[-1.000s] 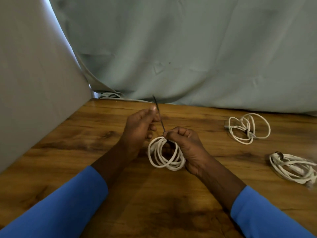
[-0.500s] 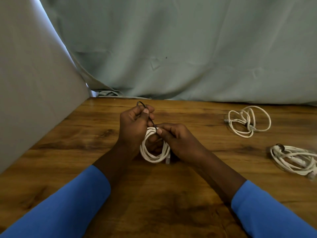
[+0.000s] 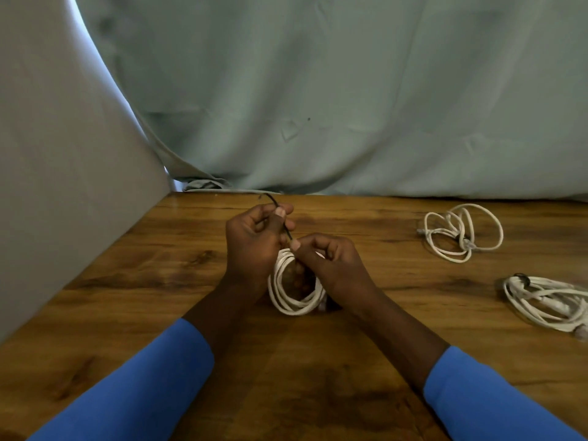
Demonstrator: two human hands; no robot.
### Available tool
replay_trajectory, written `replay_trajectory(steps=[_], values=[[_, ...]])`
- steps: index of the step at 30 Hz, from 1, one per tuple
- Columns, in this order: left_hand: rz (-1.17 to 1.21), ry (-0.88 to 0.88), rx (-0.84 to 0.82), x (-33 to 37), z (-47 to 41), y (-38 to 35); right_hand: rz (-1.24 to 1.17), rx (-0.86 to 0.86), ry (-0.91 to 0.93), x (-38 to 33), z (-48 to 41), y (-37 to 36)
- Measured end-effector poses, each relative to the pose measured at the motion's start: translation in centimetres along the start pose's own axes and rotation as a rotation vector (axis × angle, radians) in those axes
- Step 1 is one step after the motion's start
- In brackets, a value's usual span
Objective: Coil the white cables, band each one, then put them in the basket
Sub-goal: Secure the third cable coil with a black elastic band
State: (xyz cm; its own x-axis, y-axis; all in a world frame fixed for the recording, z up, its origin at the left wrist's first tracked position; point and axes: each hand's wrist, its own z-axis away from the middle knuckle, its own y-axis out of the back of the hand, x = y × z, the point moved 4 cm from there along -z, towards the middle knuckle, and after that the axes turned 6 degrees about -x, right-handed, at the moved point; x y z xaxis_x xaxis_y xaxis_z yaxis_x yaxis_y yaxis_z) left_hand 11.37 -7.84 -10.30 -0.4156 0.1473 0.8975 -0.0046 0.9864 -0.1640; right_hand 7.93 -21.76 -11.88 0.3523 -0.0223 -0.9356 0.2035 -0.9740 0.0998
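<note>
A coiled white cable [image 3: 294, 300] stands on edge on the wooden table [image 3: 366, 361] between my hands. My left hand [image 3: 253, 246] pinches a thin black band [image 3: 283, 222] that runs from its thumb down to the top of the coil. My right hand [image 3: 331, 265] holds the coil's upper right side, thumb tip against the band. Two more white cables lie to the right: a loose coil [image 3: 461, 232] further back and a bundle [image 3: 550, 302] with a dark band at its upper left end. No basket is in view.
A pale green cloth [image 3: 350, 106] hangs behind the table's far edge. A grey panel [image 3: 63, 170] slants along the left side of the table.
The band was stretched straight up from the coil; now my left hand has closed in and bent it over near the coil. The coil has turned more upright between my hands.
</note>
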Motion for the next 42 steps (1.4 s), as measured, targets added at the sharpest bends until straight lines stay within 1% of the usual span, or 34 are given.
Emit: replay_trajectory(steps=[4, 7, 10, 12, 15, 17, 20, 22, 24, 26, 27, 29, 30, 36, 38, 40, 42], values=[[0.034, 0.072, -0.013, 0.5, -0.4, -0.1, -0.049, -0.029, 0.029, -0.5, -0.2, -0.3], [0.051, 0.121, 0.011, 0.2, -0.4, 0.1, 0.014, -0.087, 0.022, -0.4, 0.4, -0.3], [0.132, 0.175, 0.000, -0.2, -0.5, 0.8, 0.158, -0.135, -0.003, 0.4, 1.0, 0.0], [0.161, 0.175, -0.034, -0.2, -0.7, 1.0, 0.169, -0.086, -0.015, 0.8, 0.9, 0.4], [0.161, 0.148, -0.035, 0.2, -1.3, 1.2, 0.113, -0.032, -0.056, 0.9, 0.3, 0.8], [0.133, 0.157, -0.030, 0.2, -1.5, 1.4, 0.087, -0.014, -0.025, 0.9, 0.1, 1.0], [0.154, 0.249, -0.015, -0.2, -1.5, 1.6, 0.091, -0.018, 0.047, 0.4, 0.2, 0.8], [0.100, 0.299, -0.019, -0.8, -1.4, 1.7, 0.036, -0.003, 0.058, 0.0, 0.4, 0.8], [0.011, 0.340, -0.068, -1.6, -1.3, 1.6, -0.042, 0.060, 0.052, -0.3, 0.5, 1.1], [-0.043, 0.388, -0.166, -2.2, -1.0, 1.2, -0.141, 0.128, 0.049, -0.5, 0.5, 1.6], [-0.063, 0.398, -0.231, -2.5, -0.8, 0.8, -0.152, 0.147, 0.056, -0.6, 0.4, 1.8], [-0.087, 0.376, -0.315, -2.6, -0.3, 0.2, -0.119, 0.154, 0.064, -0.8, 0.3, 1.9], [-0.089, 0.353, -0.307, -2.6, -0.3, 0.1, -0.116, 0.144, 0.057, -0.9, 0.4, 1.9], [-0.070, 0.290, -0.082, -1.8, -1.4, 1.7, -0.116, 0.043, -0.026, -0.5, 0.6, 1.2], [-0.075, 0.225, -0.050, -1.3, -1.7, 2.1, -0.140, 0.006, -0.036, -0.6, 0.7, 0.7], [-0.128, 0.136, -0.036, -0.7, -1.8, 2.2, -0.191, 0.001, -0.044, -0.5, 0.6, 0.5], [-0.192, 0.050, -0.039, -0.3, -1.9, 2.2, -0.192, 0.002, -0.047, -0.5, 0.3, 0.4]])
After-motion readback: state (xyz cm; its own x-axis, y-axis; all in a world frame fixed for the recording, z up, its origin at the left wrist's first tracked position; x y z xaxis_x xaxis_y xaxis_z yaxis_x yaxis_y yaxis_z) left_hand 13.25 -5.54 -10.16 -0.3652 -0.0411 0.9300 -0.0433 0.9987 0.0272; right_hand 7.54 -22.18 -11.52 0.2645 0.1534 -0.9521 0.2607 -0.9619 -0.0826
